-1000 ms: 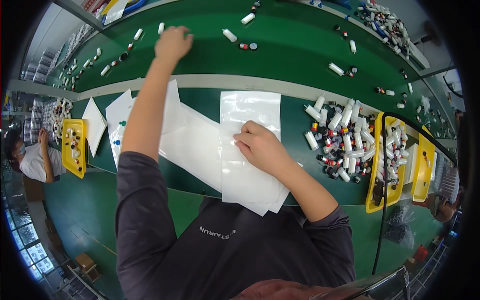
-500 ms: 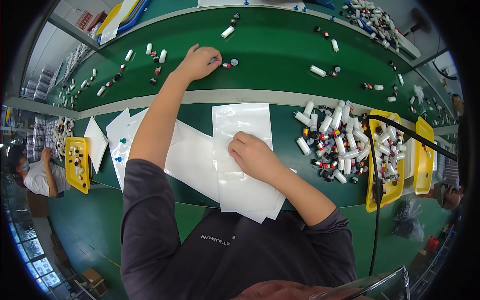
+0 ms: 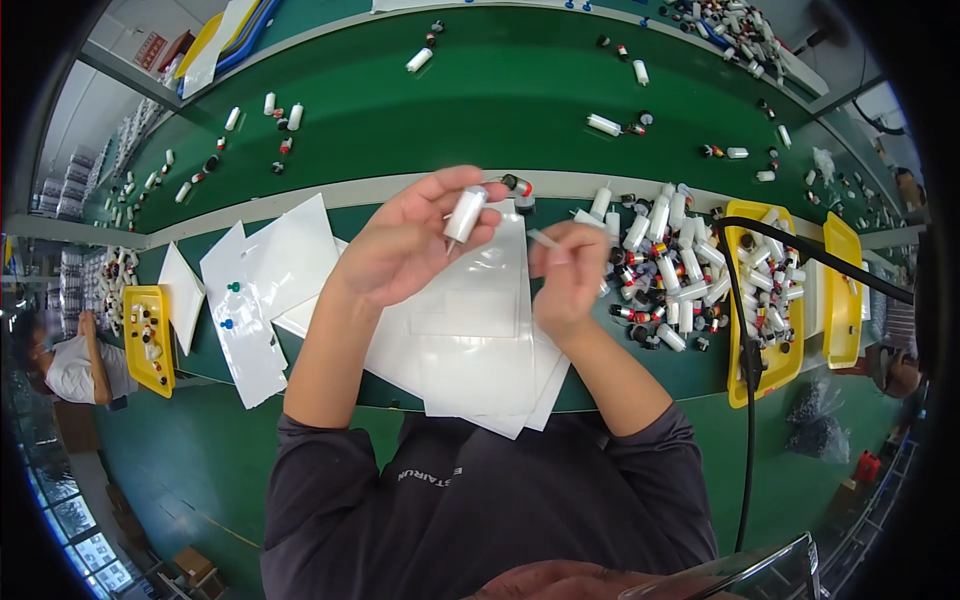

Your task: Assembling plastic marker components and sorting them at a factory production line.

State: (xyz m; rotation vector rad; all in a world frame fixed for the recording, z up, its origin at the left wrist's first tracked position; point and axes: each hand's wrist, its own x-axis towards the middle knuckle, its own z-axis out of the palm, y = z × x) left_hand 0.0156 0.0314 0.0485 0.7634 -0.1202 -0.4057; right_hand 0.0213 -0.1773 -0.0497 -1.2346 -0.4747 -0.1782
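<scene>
My left hand (image 3: 400, 245) is raised over the work surface, palm turned up, and its fingers hold a small white cylinder (image 3: 466, 213) with a clear end and a thin pin. A small black-and-red piece (image 3: 518, 185) is just beyond those fingertips; whether it is joined to the cylinder I cannot tell. To the right, my right hand (image 3: 572, 275) pinches a thin whitish strip (image 3: 545, 238) between thumb and fingers. Below both hands lie overlapping glossy white sheets (image 3: 470, 375); the top one bears a faint rectangular outline.
A heap of white cylinders with black and red pieces (image 3: 665, 265) lies at right, beside a filled yellow tray (image 3: 740, 385). Beyond runs a green conveyor (image 3: 500, 90) with scattered parts. A black cable (image 3: 748, 440) hangs at right. Another person (image 3: 85, 360) sits far left.
My left hand has come back from the conveyor with the white cylinder. My right hand has lifted off the sheets, moved right, and now holds the thin strip.
</scene>
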